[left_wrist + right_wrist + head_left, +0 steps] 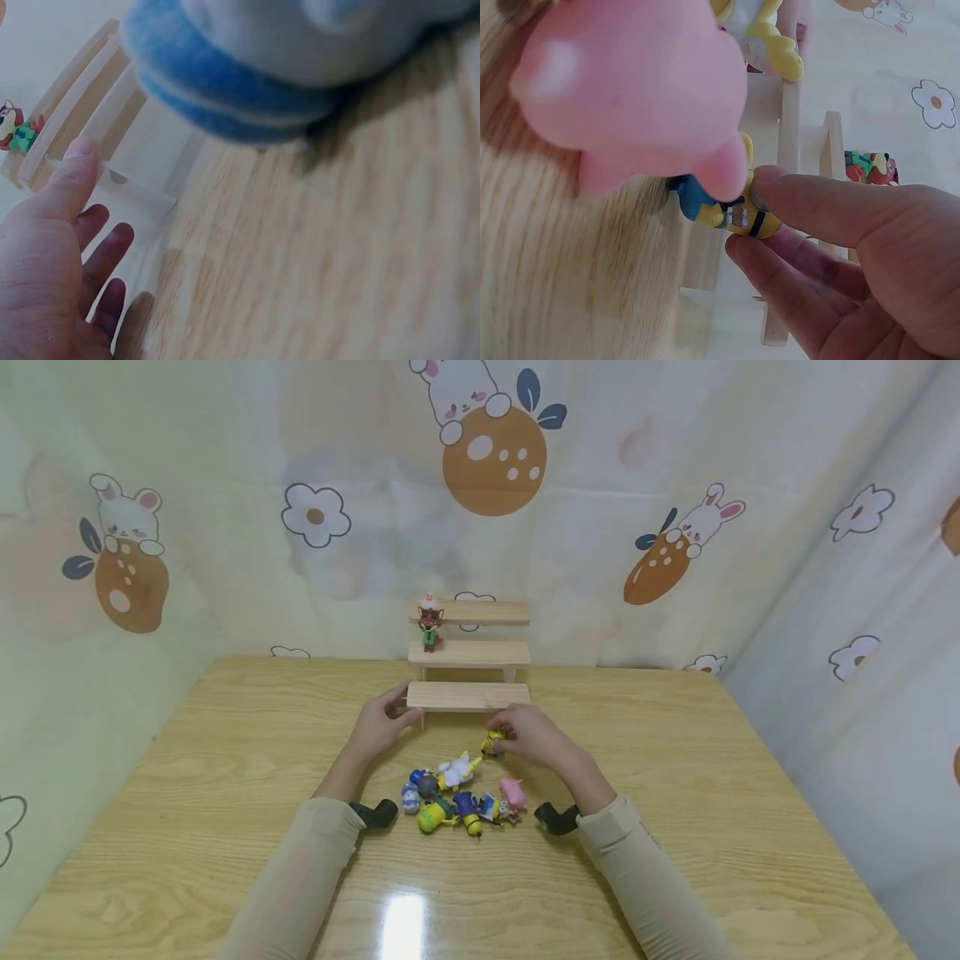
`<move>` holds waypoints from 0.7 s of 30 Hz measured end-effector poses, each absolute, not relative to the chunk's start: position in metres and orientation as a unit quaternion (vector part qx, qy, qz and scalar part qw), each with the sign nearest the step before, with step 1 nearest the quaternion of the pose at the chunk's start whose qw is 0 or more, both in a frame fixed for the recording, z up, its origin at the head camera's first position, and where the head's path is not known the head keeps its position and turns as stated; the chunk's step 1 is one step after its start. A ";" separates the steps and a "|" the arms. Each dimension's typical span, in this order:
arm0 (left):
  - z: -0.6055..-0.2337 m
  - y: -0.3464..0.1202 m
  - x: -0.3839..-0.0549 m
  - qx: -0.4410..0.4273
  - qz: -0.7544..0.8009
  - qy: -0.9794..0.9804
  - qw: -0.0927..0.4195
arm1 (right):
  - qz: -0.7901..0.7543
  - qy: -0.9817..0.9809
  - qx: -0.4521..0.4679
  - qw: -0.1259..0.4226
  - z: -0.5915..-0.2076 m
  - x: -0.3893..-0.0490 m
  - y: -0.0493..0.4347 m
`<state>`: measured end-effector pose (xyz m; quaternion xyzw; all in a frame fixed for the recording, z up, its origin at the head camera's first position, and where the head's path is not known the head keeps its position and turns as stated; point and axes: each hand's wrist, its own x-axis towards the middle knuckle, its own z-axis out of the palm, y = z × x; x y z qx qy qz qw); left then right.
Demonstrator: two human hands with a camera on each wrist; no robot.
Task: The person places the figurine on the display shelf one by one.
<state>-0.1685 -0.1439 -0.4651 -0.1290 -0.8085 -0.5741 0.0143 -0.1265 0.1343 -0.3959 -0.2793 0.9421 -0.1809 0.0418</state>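
Observation:
A small wooden three-tier stand [468,696] stands at the back of the table. My left hand [381,725] is at the left end of its lowest step, thumb to the front, with the fingers loosely spread in the left wrist view. My right hand [536,737] pinches a yellow Minion figure [742,214] with goggles and blue clothing between thumb and fingers, low in front of the stand's right end. A brown fox figure [430,631] in green is upright at the left of the middle step.
Several toy figures lie in a group between my forearms, including a white-and-yellow unicorn figure [457,772], a pink pig-like figure [513,793], a blue-and-white figure [410,798] and a green-and-yellow figure [433,817]. A patterned curtain [360,585] hangs behind the table [247,760].

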 end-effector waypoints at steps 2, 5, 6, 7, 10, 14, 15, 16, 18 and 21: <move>-0.465 -0.144 -0.168 -0.126 -0.571 -0.811 0.015 | -0.183 0.942 -0.279 0.043 -0.396 -0.126 0.134; -0.465 -0.144 -0.167 -0.127 -0.566 -0.814 0.019 | -0.182 0.941 -0.282 0.041 -0.396 -0.126 0.135; -0.461 -0.143 -0.164 -0.126 -0.565 -0.815 0.016 | -0.180 0.941 -0.283 0.040 -0.396 -0.126 0.135; -0.460 -0.143 -0.164 -0.125 -0.568 -0.813 0.016 | -0.178 0.941 -0.286 0.037 -0.396 -0.127 0.135; -0.459 -0.143 -0.165 -0.125 -0.565 -0.815 0.015 | -0.175 0.940 -0.291 0.032 -0.395 -0.128 0.135; -0.463 -0.144 -0.168 -0.121 -0.561 -0.819 0.018 | -0.179 0.939 -0.292 0.031 -0.392 -0.128 0.136; -0.463 -0.144 -0.168 -0.119 -0.559 -0.820 0.018 | -0.183 0.938 -0.293 0.029 -0.390 -0.128 0.136; -0.462 -0.144 -0.168 -0.118 -0.559 -0.820 0.018 | -0.187 0.938 -0.292 0.028 -0.389 -0.128 0.136; -0.462 -0.143 -0.167 -0.119 -0.558 -0.821 0.018 | -0.204 0.936 -0.287 0.025 -0.385 -0.127 0.137; -0.462 -0.144 -0.167 -0.118 -0.556 -0.823 0.016 | -0.232 0.932 -0.278 0.018 -0.379 -0.128 0.136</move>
